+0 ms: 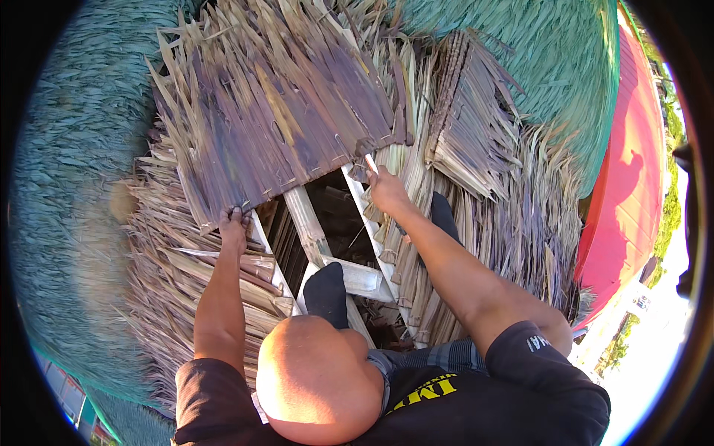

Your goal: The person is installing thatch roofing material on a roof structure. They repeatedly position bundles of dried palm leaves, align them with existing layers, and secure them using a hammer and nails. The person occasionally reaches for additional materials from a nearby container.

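Observation:
A large panel of dried palm-leaf thatch [275, 126] lies across the upper middle of the roof frame, its stitched lower edge toward me. My left hand [233, 224] grips that panel's lower left corner, fingertips over the edge. In my right hand [390, 193] is a hammer [371, 163], held by its pale handle. The hammer's dark head is at the panel's lower right edge, over a white-edged rafter [364, 204]. Whether the head touches the panel, I cannot tell. A nail does not show clearly there.
Beneath the panel gapes a dark opening [338, 212] between rafters, crossed by a wooden beam [361, 280]. My sock-covered foot [326, 296] rests by this beam. A loose folded thatch piece [476, 123] lies upper right. Green thatch [82, 186] and a red roof [623, 178] flank the work.

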Demonstrator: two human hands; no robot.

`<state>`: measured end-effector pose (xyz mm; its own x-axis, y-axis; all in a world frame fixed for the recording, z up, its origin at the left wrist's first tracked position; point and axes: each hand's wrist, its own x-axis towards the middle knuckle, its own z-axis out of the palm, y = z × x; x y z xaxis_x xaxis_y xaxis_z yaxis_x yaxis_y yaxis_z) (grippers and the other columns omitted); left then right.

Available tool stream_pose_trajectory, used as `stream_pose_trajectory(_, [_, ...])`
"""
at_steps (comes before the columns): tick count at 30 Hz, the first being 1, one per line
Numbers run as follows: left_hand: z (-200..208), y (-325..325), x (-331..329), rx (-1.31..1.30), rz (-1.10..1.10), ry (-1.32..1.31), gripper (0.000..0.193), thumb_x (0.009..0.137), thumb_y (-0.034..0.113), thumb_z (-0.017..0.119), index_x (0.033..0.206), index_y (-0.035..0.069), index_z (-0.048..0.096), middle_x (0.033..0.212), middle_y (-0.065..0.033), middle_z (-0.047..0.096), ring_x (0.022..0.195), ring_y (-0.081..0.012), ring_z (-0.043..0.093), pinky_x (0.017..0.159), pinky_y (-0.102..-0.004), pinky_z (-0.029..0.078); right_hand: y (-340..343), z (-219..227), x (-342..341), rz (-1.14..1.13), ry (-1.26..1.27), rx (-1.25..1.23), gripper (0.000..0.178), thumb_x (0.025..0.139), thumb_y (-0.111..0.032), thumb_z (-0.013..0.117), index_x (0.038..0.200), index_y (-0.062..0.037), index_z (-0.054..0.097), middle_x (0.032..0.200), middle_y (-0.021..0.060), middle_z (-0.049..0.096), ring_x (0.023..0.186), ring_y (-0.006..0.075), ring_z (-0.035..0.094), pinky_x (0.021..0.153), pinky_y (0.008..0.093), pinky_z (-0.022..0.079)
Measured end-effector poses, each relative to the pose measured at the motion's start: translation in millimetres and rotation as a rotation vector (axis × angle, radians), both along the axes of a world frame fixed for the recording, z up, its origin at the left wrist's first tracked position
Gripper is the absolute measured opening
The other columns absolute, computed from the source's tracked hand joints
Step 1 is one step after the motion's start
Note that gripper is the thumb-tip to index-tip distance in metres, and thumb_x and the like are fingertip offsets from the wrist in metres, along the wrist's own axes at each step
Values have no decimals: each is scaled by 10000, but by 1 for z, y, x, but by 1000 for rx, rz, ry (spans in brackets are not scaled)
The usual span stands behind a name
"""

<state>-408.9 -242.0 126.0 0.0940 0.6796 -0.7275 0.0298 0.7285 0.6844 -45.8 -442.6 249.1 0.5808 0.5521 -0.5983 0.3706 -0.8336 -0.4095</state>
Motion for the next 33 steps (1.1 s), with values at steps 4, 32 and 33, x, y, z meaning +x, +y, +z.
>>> stream_pose_trajectory(4, [27,17,-10,-227,-66,-130,109,1025,75,572,1120,106,529,1072,-74,648,930,-186,681,791,-272,566,1,-4,10,4,50,-3,392,1051,-308,435,1146,62,521,996,370,656,979,538,629,876,597,481])
stream_pose_trajectory(32, [24,-87,259,805,-815,503,188,871,167,708,1006,38,689,1083,-160,616,1032,-371,600,901,-437,487,-3,47,13,70,84,242,324,1051,-285,470,1018,37,484,749,331,637,719,538,628,650,604,489])
stream_pose_trajectory(33, [25,-88,261,812,-816,516,188,871,169,708,1000,34,687,1087,-159,616,1034,-370,599,902,-438,487,-2,51,10,88,76,346,316,1052,-278,470,1008,34,480,745,331,634,714,536,627,646,605,485])
